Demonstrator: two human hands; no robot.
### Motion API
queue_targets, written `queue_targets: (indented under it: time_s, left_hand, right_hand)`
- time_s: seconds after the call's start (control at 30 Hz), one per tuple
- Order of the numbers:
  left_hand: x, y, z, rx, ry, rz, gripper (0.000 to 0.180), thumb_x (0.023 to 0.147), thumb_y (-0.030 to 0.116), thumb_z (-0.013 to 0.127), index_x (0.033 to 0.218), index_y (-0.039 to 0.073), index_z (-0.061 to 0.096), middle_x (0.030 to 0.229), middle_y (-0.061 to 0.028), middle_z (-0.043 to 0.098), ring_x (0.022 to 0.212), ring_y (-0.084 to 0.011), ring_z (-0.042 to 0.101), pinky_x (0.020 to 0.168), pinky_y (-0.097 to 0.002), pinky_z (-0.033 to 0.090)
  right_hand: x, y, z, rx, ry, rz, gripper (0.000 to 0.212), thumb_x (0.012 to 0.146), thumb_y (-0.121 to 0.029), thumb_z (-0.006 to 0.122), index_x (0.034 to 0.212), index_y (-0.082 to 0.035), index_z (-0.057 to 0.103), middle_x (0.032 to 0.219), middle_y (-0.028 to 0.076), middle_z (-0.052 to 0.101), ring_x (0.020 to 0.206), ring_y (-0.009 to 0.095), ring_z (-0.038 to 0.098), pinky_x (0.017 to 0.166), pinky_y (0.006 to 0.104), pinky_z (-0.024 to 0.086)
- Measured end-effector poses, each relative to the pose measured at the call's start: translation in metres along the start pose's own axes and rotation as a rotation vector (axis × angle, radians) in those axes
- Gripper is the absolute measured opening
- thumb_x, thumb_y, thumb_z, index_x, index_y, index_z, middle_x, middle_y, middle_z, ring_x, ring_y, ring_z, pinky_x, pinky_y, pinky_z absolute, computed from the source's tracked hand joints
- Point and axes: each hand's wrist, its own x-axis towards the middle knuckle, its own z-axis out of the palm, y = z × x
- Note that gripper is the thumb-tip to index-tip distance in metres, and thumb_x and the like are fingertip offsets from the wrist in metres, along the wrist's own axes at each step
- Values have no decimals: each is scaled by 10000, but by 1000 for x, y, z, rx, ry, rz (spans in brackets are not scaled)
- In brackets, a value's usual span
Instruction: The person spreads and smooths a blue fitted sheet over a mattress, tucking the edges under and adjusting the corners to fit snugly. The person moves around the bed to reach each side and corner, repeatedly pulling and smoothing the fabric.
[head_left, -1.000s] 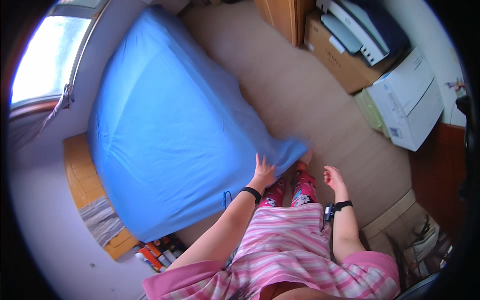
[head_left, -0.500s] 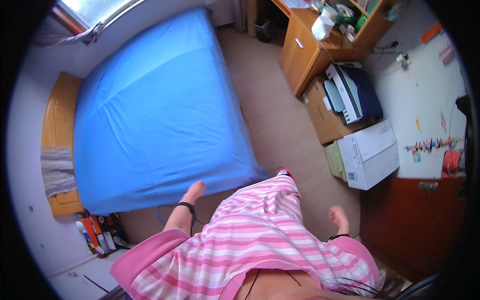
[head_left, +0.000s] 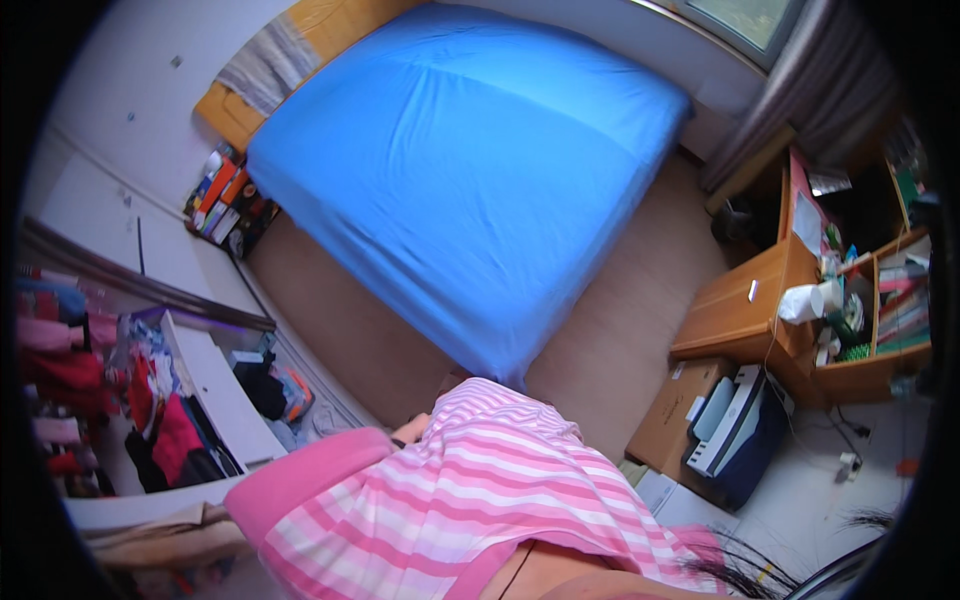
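Note:
A small part of my left hand (head_left: 410,430) shows beside my pink-and-white striped clothes (head_left: 500,440), below the pink sleeve. Its fingers are too hidden and blurred to read, and I make out nothing held in it. Closest ahead of it is the near corner of a bed covered with a smooth blue sheet (head_left: 470,170); the hand is apart from the sheet. My right hand is out of sight.
An open wardrobe with clothes (head_left: 175,440) stands at the left, near a stack of books and boxes (head_left: 225,205). To the right are a wooden desk (head_left: 735,305), a printer (head_left: 730,420) on a cardboard box (head_left: 670,415), and a white box (head_left: 680,500). Brown floor (head_left: 320,290) surrounds the bed.
My view has swung left, bringing the open wardrobe in and shifting the bed and desk rightward. My left hand has come down closer to my body; the right hand has left the picture.

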Motion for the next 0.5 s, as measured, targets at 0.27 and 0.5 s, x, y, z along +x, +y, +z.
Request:
queue_targets:
  time_s: [0.27,0.5]
  left_hand:
    - [-85,-31,31,-225,-11,-77,554,834,580,567,734,38,621,726,-65,608,603,-150,549,511,-263,421]
    - [-49,-137,-28,-33,257,469,249,877,248,593,861,5,641,749,-52,606,695,-125,543,631,-284,456]
  right_hand:
    - [21,-140,30,-49,-298,162,449,862,-496,557,732,-67,592,636,33,583,553,182,544,503,313,415]
    - [10,-220,263,-837,-374,178,626,771,-476,673,1269,-116,550,1235,103,576,1066,267,573,841,359,471]
